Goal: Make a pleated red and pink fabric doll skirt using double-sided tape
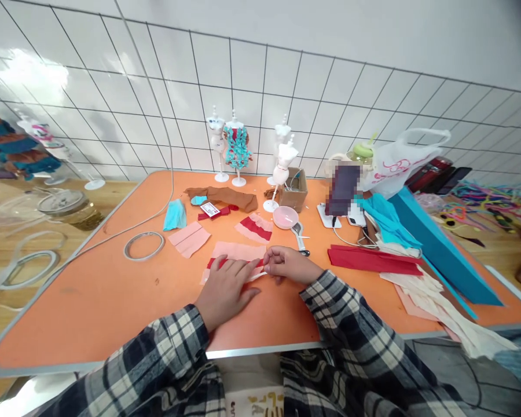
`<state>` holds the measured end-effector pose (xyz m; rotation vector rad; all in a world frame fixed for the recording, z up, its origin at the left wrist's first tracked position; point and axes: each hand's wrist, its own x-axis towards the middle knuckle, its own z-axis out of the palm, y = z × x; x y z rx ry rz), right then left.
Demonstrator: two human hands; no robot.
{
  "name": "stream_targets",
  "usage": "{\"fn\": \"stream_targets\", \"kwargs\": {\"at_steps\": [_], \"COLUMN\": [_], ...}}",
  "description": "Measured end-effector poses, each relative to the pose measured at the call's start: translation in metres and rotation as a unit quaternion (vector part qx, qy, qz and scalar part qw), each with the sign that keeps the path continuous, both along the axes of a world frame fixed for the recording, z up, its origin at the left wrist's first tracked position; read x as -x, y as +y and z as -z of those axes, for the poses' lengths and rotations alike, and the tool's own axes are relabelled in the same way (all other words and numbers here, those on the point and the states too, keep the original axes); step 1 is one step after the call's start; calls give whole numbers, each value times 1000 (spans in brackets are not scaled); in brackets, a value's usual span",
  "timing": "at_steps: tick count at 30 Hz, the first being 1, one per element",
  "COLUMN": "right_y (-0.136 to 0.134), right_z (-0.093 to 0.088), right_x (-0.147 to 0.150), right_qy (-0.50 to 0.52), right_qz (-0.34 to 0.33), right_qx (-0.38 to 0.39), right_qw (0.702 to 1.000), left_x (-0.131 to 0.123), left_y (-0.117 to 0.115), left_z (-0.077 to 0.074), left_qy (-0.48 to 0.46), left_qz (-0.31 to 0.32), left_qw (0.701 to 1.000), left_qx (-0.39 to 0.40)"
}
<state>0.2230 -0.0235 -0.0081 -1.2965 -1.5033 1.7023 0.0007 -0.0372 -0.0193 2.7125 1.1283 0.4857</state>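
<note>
A pink piece of crepe paper or thin fabric (238, 251) with a red strip (211, 263) across it lies flat on the orange table in front of me. My left hand (226, 289) rests on it, palm down, fingers stretched over the red strip. At the right end of the strip my right hand (289, 264) is closed in a pinch at the piece's edge; whatever sits between its fingertips is too small to make out. A whitish edge (256, 276) shows below the red strip between the hands.
Behind lie a pink-and-red piece (255, 227), a pink piece (190, 239), a pink bowl (285, 217) and scissors (301, 237). Small white dress forms (283, 165) stand along the tiled wall. Red folded material (373, 259) and a phone (344, 188) are right; a wire coil (144, 246) is left.
</note>
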Motion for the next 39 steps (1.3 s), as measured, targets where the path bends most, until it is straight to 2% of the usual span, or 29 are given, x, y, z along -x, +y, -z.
{"fn": "stream_targets", "kwargs": {"at_steps": [4,6,7,9,11,12,14,17,22,25,30,34,39], "right_y": [-1,-1,-2,-2,-3,-3,-2,-2,-20,-39,-52,-48,-47], "right_z": [-4,-2,-1,5,12,16,22,24,7,-3,-1,6,8], "right_x": [0,-6,-10,-19,-26,-29,-32,-33,-18,7,45,54,58], "right_qy": [10,-84,-163,-340,-467,-503,-535,-531,-424,-357,-323,-291,-287], "right_qz": [29,90,121,150,114,88,48,40,163,130,102,98,109], "right_qx": [-4,-84,-146,-265,-314,-314,-300,-285,-319,-310,-272,-247,-226], "right_qw": [1000,989,968,890,819,800,788,797,832,871,901,919,925], "left_x": [-3,-1,1,4,6,7,8,8,8,9,8,7,5], "left_y": [12,18,21,25,27,28,27,26,24,23,21,20,19], "left_z": [-7,-9,-9,-11,-11,-10,-7,-1,0,-2,-2,1,2], "left_qy": [-64,-114,-145,-208,-252,-267,-292,-340,-373,-371,-377,-382,-403], "left_qz": [-17,-29,-40,-66,-86,-95,-111,-139,-147,-139,-116,-102,-101], "left_qw": [998,991,982,954,923,911,893,864,839,836,829,824,812], "left_qx": [11,66,109,205,280,301,322,344,369,379,395,405,411]}}
